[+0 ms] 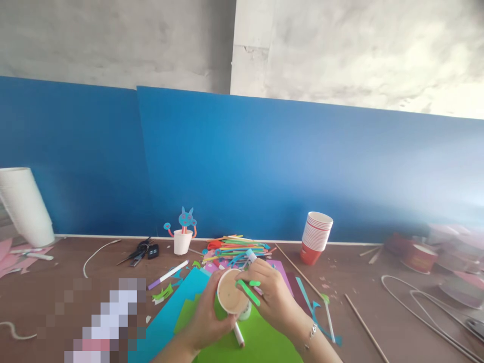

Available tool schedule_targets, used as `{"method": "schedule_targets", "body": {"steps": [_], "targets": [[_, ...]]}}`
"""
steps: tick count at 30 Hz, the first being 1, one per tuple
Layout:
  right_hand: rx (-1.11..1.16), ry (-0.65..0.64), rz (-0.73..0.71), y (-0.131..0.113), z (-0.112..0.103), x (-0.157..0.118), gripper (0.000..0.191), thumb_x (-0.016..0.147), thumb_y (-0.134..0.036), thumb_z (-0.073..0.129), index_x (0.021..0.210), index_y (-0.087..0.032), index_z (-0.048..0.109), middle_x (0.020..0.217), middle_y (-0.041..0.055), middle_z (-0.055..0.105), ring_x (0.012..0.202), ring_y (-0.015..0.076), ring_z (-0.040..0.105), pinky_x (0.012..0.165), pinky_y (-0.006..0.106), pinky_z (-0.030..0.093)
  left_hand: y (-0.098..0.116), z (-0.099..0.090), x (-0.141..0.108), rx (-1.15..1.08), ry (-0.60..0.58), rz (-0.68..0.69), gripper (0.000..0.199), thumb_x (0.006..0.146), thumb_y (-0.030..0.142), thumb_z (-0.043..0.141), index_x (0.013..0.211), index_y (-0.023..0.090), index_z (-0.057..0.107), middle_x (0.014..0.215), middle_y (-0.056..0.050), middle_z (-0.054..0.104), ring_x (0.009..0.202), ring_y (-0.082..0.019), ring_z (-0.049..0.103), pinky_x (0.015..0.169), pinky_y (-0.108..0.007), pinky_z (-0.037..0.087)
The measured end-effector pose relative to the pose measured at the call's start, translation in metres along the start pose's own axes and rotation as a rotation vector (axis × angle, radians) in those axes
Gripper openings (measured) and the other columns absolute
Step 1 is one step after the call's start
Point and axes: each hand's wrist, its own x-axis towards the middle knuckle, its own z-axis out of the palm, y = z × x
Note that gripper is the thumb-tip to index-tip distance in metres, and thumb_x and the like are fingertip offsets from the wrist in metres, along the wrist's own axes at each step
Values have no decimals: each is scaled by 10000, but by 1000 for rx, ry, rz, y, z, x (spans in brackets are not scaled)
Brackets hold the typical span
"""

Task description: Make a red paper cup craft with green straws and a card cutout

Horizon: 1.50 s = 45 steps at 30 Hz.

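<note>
In the head view, my left hand (207,315) wraps round a white-rimmed paper cup (228,291), its tan inside tilted towards me. My right hand (270,287) is closed at the cup's right rim, with a bent bright green strip (248,293) between its fingers. A small pale blue-white end (251,255) shows above the right knuckles; what it belongs to is hidden. Under both hands lie green paper (260,343) and blue paper (162,317). A white marker (239,335) rests on the green sheet below the cup.
Behind my hands lies a pile of coloured strips (242,248). Left of it stands a white cup (182,243) with a blue paper figure. Keys (141,252) and a purple-ended marker (168,275) lie left. Stacked cups (316,237), wooden sticks (365,325) and a cable (416,307) are right.
</note>
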Motion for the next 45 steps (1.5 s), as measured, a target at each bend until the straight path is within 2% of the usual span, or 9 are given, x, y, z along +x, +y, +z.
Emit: {"method": "schedule_targets", "body": {"steps": [11,16,20,26,31,34,39,43,45], "targets": [[-71,-48,-18,-3,6,1,171,866,-112,527,899,-219,656,723,22,580,712,186,489,647,311,406,1,0,-1,5,15,-7,649,715,195,654,1304,214,383,1288,-117,524,1206,-310,489,1031,-467,388],[-112,-21,117,-11,11,4,208,746,-47,596,791,-235,675,820,24,578,797,201,512,722,345,422,3,1,0,-25,21,-18,623,758,266,655,1316,232,380,1306,-112,523,1209,-307,496,1009,-451,413],[0,23,133,-19,6,6,192,766,-108,649,875,-266,660,955,17,636,910,215,540,832,382,420,-2,2,-2,6,35,-49,542,756,283,665,1253,213,460,1230,-115,577,1175,-308,520,1005,-470,412],[49,-68,110,-27,-3,4,318,798,-107,619,1067,-274,595,991,11,674,918,214,543,833,385,392,-1,2,-2,-20,54,-102,492,739,349,677,1183,196,532,1107,-109,635,1055,-305,581,905,-443,486],[-48,-56,124,-18,5,4,167,842,-118,593,820,-253,688,800,12,625,826,197,538,783,373,406,6,4,-2,-85,50,-126,602,766,300,659,1309,219,415,1183,-102,612,1081,-272,582,918,-405,488],[-5,-87,191,-11,3,3,157,797,-176,679,891,-296,715,844,11,620,861,207,551,819,388,446,9,4,-2,-67,-5,-84,578,766,263,653,1295,218,424,1211,-102,596,1107,-281,568,940,-415,474],[307,-105,263,-2,-17,0,657,688,-406,790,1279,-288,529,1204,66,607,1109,267,557,939,428,476,15,0,1,-53,2,-134,486,743,265,669,1189,203,487,1138,-100,623,1048,-289,590,905,-431,488],[247,57,329,-6,-21,2,296,868,-367,603,1135,-244,634,1132,89,671,1081,277,591,911,461,490,16,1,3,-60,-2,-113,499,737,196,644,1205,220,475,1114,-81,627,1010,-261,598,883,-396,497],[125,55,307,-14,-16,2,268,866,-245,587,1127,-241,649,1105,83,693,1065,275,596,922,467,477,17,3,3,-39,-26,-55,556,717,158,637,1239,223,459,1140,-84,607,1033,-264,585,900,-396,487]]}}
